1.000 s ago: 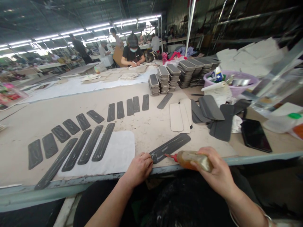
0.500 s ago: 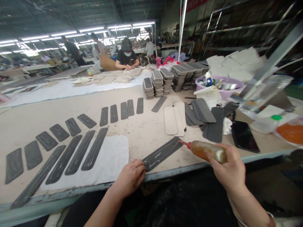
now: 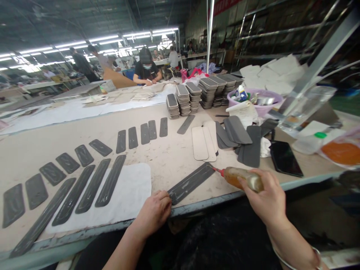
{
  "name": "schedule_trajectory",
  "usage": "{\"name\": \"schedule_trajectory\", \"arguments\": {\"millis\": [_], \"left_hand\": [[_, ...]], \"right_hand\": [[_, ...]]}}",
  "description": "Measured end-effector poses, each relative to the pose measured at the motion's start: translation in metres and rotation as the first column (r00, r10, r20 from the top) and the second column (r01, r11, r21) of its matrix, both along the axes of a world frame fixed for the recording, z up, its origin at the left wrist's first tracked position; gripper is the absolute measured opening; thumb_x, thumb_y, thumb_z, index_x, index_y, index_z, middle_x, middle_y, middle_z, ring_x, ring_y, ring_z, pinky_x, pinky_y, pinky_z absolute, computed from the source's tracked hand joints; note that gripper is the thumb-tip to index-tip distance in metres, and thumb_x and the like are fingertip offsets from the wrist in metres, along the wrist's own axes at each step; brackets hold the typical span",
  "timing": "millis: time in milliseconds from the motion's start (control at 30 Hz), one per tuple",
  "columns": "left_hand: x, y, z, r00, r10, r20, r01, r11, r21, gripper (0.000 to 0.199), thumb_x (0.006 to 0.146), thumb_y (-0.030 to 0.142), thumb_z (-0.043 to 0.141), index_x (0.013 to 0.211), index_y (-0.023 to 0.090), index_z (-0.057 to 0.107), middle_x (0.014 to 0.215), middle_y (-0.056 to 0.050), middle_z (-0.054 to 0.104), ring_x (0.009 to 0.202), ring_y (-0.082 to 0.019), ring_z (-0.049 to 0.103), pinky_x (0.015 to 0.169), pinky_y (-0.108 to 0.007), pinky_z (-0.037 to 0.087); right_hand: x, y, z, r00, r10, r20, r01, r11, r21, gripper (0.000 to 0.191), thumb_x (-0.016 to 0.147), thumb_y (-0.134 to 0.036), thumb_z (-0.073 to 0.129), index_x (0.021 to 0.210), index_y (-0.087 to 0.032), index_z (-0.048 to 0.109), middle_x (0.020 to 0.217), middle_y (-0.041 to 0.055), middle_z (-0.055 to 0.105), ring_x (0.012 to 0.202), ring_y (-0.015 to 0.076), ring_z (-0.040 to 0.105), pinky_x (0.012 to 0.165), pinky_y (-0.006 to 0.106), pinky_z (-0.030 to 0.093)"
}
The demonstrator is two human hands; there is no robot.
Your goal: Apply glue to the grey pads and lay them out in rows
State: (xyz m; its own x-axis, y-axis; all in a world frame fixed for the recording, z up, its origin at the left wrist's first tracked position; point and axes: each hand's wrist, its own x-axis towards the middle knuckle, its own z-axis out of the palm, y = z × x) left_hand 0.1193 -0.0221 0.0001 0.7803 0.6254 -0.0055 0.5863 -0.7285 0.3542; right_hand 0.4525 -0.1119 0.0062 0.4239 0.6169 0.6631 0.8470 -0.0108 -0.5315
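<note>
A long dark grey strip [image 3: 191,183] with rounded corners lies slantwise at the table's front edge, wet glue lines shining on it. My left hand [image 3: 156,210] has its fingers curled together on the strip's near left end; the thumb is mostly hidden. In my right hand [image 3: 266,195] is a glue bottle [image 3: 239,178], amber and tilted, with fingers wrapped round its base. Its red nozzle [image 3: 218,171] points left, its tip at the strip's far right end. To the left, long glue-coated strips [image 3: 91,185] lie partly on a white sheet [image 3: 137,187].
Shorter glue-coated pieces [image 3: 67,162] form a curved row behind. Beige pieces [image 3: 200,143], loose grey pieces [image 3: 251,146] and a black phone [image 3: 286,158] lie right. Stacked pieces [image 3: 184,99] and a purple basin [image 3: 264,108] stand behind. A co-worker [image 3: 146,69] works across the table.
The nozzle tip has shifted slightly along the strip's far right end, toward its upper corner. My left hand keeps its place on the strip. The whole view has shifted a little.
</note>
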Motion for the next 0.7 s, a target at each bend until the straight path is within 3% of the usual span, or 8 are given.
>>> {"name": "schedule_trajectory", "arguments": {"millis": [133,300,367,467,533,600,700], "left_hand": [[0.001,-0.001,0.002,1.000,0.000,-0.003,0.000,1.000,0.018,0.019,0.092,0.016,0.042,0.079,0.019,0.055,0.083,-0.003,0.055,0.080,-0.017,0.051,0.074,-0.030,0.043],[0.000,-0.001,0.000,1.000,0.002,0.008,-0.002,0.999,0.038,0.017,0.091,0.015,0.043,0.078,0.019,0.055,0.083,-0.003,0.055,0.079,-0.016,0.051,0.074,-0.029,0.042],[0.000,-0.001,-0.002,1.000,0.001,0.004,-0.001,0.999,0.044,0.017,0.090,0.015,0.044,0.078,0.019,0.055,0.083,-0.003,0.055,0.079,-0.016,0.051,0.073,-0.029,0.042],[-0.001,-0.001,-0.001,1.000,-0.010,-0.004,0.010,0.999,0.052,0.016,0.090,0.015,0.044,0.078,0.019,0.054,0.083,-0.003,0.055,0.080,-0.017,0.051,0.073,-0.029,0.043],[0.000,-0.001,0.001,1.000,-0.010,-0.010,0.011,0.998,0.063,0.016,0.089,0.015,0.044,0.078,0.019,0.055,0.083,-0.004,0.056,0.080,-0.017,0.052,0.073,-0.029,0.043],[0.001,-0.003,0.004,1.000,-0.001,-0.016,0.002,0.997,0.078,0.015,0.088,0.015,0.044,0.079,0.018,0.055,0.083,-0.004,0.056,0.079,-0.017,0.052,0.073,-0.029,0.043],[0.001,-0.005,0.007,1.000,0.001,-0.023,0.001,0.996,0.094,0.011,0.085,0.015,0.049,0.078,0.018,0.057,0.081,-0.003,0.058,0.078,-0.017,0.054,0.073,-0.028,0.044]], "right_hand": [[-0.009,-0.007,0.003,0.997,0.074,-0.004,-0.074,0.997,-0.014,0.026,0.079,-0.040,0.064,0.096,-0.023,0.056,0.089,0.0066,0.057,0.085,0.0266,0.056,0.077,0.043,0.046],[-0.027,-0.007,0.003,0.945,0.292,-0.145,-0.305,0.949,-0.077,0.024,0.081,-0.038,0.065,0.097,-0.023,0.055,0.089,0.0045,0.057,0.084,0.0223,0.056,0.072,0.037,0.046],[-0.028,-0.003,0.001,0.951,0.263,-0.164,-0.275,0.960,-0.051,0.026,0.081,-0.039,0.064,0.098,-0.022,0.055,0.091,0.0050,0.057,0.086,0.0223,0.055,0.075,0.037,0.046],[-0.022,0.006,-0.002,0.991,0.072,-0.109,-0.072,0.997,0.004,0.029,0.081,-0.042,0.063,0.099,-0.020,0.055,0.092,0.0071,0.057,0.088,0.0249,0.055,0.079,0.041,0.045],[-0.017,0.012,-0.004,0.997,-0.001,-0.074,0.001,1.000,0.000,0.032,0.081,-0.045,0.061,0.098,-0.019,0.056,0.090,0.0082,0.057,0.090,0.0267,0.055,0.080,0.042,0.044],[-0.015,0.014,-0.007,0.995,0.027,-0.094,-0.030,0.999,-0.031,0.035,0.080,-0.050,0.060,0.097,-0.020,0.057,0.090,0.0083,0.058,0.089,0.0272,0.056,0.080,0.043,0.045],[-0.017,0.011,-0.011,0.955,0.145,-0.259,-0.172,0.981,-0.085,0.042,0.071,-0.060,0.063,0.094,-0.024,0.060,0.089,0.0059,0.061,0.084,0.0273,0.058,0.077,0.043,0.047]]}}
